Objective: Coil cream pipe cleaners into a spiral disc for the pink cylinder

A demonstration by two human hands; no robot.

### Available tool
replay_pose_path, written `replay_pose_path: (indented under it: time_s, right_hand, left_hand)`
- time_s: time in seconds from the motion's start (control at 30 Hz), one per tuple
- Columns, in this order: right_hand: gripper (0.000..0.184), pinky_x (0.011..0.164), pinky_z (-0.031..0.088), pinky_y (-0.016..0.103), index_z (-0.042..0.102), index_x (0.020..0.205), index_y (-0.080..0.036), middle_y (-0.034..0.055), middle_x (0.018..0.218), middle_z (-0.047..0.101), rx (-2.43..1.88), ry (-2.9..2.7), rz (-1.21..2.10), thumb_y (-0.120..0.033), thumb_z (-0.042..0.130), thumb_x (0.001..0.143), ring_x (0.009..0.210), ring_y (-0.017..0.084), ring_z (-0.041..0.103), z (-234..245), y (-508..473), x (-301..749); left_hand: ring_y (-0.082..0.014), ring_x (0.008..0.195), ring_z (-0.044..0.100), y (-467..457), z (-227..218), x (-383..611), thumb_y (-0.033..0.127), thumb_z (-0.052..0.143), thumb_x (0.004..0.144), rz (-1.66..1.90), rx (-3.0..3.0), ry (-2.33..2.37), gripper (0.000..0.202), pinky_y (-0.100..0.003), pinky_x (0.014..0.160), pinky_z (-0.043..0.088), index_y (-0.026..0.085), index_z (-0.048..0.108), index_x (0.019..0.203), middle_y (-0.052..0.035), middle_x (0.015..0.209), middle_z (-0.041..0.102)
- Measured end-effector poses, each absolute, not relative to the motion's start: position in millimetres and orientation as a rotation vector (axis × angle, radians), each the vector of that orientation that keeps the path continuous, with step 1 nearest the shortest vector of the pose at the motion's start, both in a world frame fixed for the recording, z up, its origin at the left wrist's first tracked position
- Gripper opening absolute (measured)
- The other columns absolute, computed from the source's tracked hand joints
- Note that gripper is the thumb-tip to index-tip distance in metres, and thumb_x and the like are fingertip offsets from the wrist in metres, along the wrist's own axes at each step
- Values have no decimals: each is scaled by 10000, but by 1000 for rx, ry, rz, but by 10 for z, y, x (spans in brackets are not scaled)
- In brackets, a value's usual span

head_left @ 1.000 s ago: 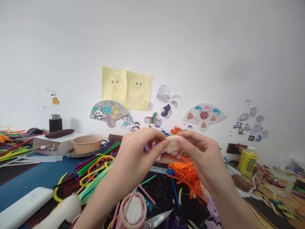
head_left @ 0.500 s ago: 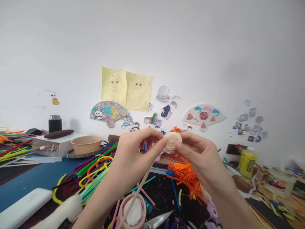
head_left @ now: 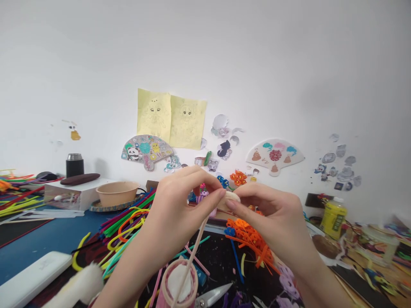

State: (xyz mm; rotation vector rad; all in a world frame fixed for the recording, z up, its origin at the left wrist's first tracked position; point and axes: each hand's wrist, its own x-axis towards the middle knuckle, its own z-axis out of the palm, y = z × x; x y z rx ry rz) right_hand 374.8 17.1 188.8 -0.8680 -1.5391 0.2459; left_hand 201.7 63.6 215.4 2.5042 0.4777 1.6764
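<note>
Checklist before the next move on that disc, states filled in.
1. Left hand grips cream disc: ok, at its left edge.
2. Right hand grips disc: ok, thumb against it.
3. Disc's flat face in view: not ok, seen nearly edge-on.
4. Cord joined to disc: cannot tell, left hand hides its upper end.
5. Cord clear of pink cup: cannot tell, it crosses in front.
6. Scissors away from both hands: ok.

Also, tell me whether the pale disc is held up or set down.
Held up: the left hand and right hand pinch the pale disc between them, with a pale strand sloping down below.
</note>
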Motion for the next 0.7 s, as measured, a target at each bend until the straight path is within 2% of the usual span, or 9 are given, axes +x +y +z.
replay_pose_path:
  time_s: [0.13, 0.47, 0.7]
  right_hand:
    - [35, 595, 504, 201, 770, 800, -240, -25, 731, 697, -880, -1574, 151, -250, 770, 833, 670, 112, 619, 1884, 151, 3767]
    - [66, 606, 535, 169, 754, 790, -242, -38, 729, 696, -843, -1563, 125, -202, 749, 843, 668, 95, 640, 1886, 134, 3740]
    - [80, 616, 536, 214, 746, 805, -238, -16, 749, 692, -808, -1593, 72, -176, 736, 855, 694, 122, 627, 1900, 111, 3754]
  left_hand:
    - [-96, 670, 555, 626, 2150, 2006, 124, 670, 863, 1623, 2495, 498, 128, -247, 677, 405, 177, 667, 746, 45, 738, 668]
    - [-93, 680, 560, 622, 2144, 2002, 132, 658, 869, 1594, 2499, 474, 123, -243, 665, 404, 174, 655, 754, 46, 732, 656]
    - [-97, 685, 570, 608, 2169, 1993, 135, 642, 885, 1586, 2488, 438, 136, -244, 669, 412, 179, 653, 758, 43, 739, 658]
